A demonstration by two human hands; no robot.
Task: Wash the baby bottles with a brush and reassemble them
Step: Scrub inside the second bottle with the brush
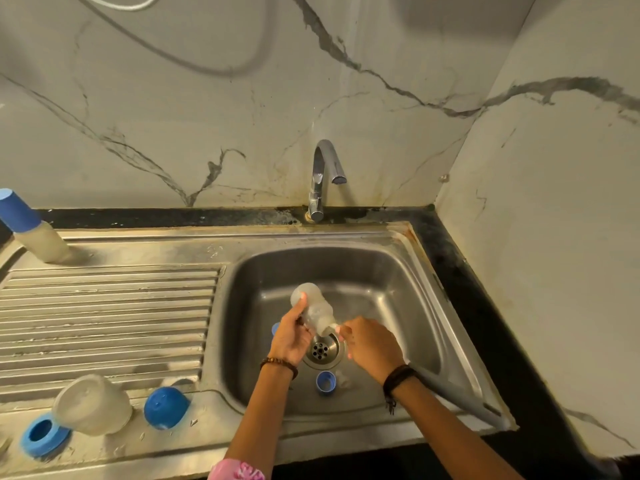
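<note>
My left hand (pixel 292 337) grips a translucent baby bottle (pixel 313 310) over the sink basin (pixel 398 299), tilted with its mouth down to the right above the drain (pixel 320 349). My right hand (pixel 372 344) is at the bottle's mouth, its fingers curled around a grey brush handle (pixel 460 393) that runs back past my wrist to the lower right. The brush head is hidden. A blue screw ring (pixel 325 382) lies in the basin with a clear teat (pixel 344 379) beside it. Another blue piece (pixel 275 329) peeks out behind my left hand.
On the ribbed drainboard (pixel 104 313) near the front stand a translucent bottle body (pixel 93 403), a blue ring (pixel 43 434) and a blue dome cap (pixel 166 407). A capped bottle (pixel 31 230) stands at the back left. The chrome tap (pixel 322 178) runs no water.
</note>
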